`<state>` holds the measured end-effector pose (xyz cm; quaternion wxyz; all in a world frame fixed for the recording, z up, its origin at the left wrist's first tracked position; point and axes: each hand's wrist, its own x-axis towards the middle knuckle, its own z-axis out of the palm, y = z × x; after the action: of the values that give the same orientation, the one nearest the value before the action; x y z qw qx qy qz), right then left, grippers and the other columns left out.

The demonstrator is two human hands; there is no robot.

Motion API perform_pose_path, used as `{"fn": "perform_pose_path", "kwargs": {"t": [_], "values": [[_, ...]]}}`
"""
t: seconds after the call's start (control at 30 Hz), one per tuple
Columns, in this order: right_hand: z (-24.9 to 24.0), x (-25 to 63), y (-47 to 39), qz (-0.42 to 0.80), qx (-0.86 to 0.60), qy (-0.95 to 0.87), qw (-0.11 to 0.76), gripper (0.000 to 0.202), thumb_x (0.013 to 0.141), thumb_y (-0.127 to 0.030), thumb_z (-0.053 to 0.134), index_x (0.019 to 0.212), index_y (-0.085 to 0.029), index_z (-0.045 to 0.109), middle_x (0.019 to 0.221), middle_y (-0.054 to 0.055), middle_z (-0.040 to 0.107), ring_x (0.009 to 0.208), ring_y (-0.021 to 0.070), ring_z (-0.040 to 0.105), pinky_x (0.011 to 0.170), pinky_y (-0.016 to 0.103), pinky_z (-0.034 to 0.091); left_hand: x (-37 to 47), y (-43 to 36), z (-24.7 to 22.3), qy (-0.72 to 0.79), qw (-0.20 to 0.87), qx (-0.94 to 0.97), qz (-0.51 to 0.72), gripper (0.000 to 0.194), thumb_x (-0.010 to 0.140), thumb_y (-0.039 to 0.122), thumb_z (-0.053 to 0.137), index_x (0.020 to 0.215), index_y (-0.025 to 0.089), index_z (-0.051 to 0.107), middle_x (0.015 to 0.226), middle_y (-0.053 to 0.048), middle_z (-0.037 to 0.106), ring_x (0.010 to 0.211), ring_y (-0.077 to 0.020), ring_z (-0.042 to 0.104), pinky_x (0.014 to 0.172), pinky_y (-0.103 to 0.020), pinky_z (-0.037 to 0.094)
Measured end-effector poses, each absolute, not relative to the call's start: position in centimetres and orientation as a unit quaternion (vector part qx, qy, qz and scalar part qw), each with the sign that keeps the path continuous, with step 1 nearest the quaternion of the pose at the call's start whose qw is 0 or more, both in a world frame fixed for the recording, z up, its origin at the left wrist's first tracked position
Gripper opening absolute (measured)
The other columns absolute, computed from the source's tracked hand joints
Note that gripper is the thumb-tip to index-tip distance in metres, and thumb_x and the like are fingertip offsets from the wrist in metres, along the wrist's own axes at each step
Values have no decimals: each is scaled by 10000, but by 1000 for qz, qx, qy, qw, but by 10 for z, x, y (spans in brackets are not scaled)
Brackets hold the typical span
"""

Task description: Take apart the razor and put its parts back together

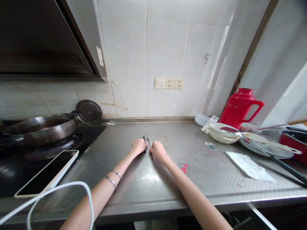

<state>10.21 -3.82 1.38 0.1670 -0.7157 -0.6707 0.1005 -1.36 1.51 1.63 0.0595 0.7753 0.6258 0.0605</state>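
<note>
Your left hand (139,146) is over the middle of the counter (134,191), its grip pinching a small dark stick (144,138). Just beside it, your right hand (158,150) has its grip closed on a thin white stick (150,142); the 2 sticks stand near each other, apart, and are too small to identify. You wear 2 bracelets (110,181) on your left forearm. To your left, a pan (52,131) sits on the stove (92,135); to your right, a red thermos (236,107) stands behind 2 stacked bowls (222,136).
</note>
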Motion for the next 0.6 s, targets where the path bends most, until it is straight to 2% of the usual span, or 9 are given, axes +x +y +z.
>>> {"fn": "perform_pose_path", "kwargs": {"t": [0.33, 0.6], "values": [[19, 104, -42, 74, -717, -680, 133, 265, 774, -132, 475, 973, -109, 648, 980, 189, 666, 907, 265, 634, 690, 284, 461, -5, 10, 18, 632, 60, 770, 69, 332, 819, 369, 442, 927, 140, 657, 1004, -173, 661, 950, -284, 619, 744, -343, 475], [19, 111, -45, 69, -711, -685, 143, 303, 834, -289, 458, 988, -111, 649, 972, 204, 657, 908, 276, 624, 723, 320, 454, -5, 9, 18, 625, 62, 775, 63, 379, 830, 422, 418, 953, 150, 653, 1003, -178, 661, 963, -271, 616, 775, -345, 459]]}}
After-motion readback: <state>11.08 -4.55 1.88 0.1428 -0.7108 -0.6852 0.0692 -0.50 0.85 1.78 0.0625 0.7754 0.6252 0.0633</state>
